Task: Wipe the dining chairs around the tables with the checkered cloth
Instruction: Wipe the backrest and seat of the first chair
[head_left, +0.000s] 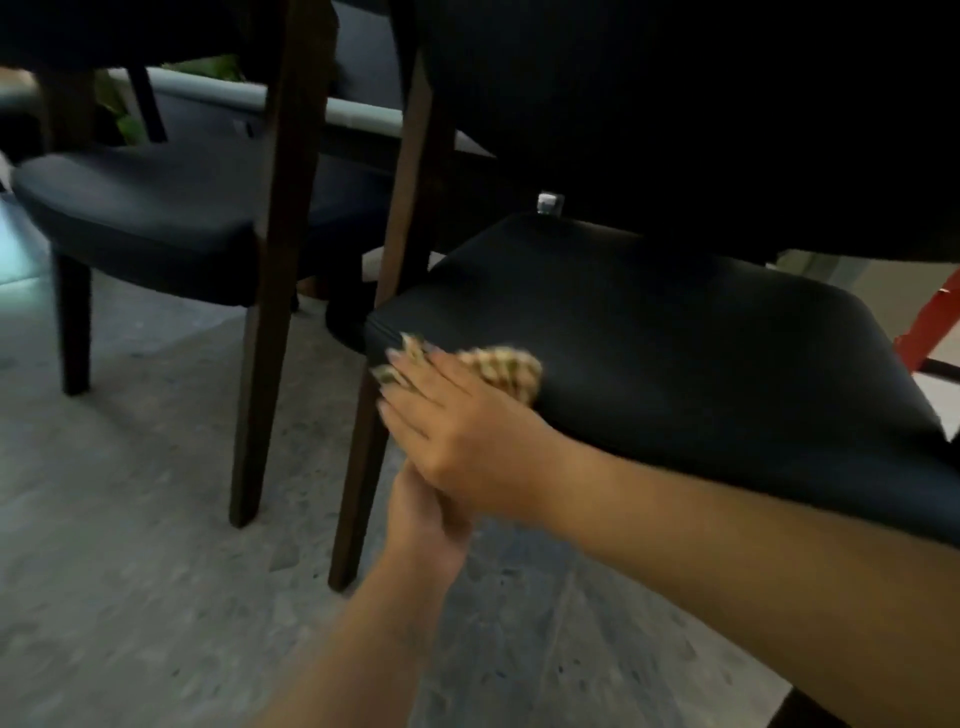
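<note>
A dining chair with a black padded seat (675, 353) and dark wooden legs (358, 493) fills the right half of the head view. The beige and green checkered cloth (511, 366) lies bunched on the seat's front left corner. My right hand (457, 431) lies flat on the cloth with fingers stretched out, pressing it onto the seat. My left hand (423, 525) reaches up from below to the seat's edge, just right of the front leg. Its fingers are hidden under my right hand. The picture is blurred by motion.
A second black-seated chair (145, 208) stands to the left, its wooden leg (265, 312) close beside the first chair. A grey table edge (363, 111) runs behind both. A red frame (935, 322) shows at the far right. Grey speckled floor (130, 571) lies below.
</note>
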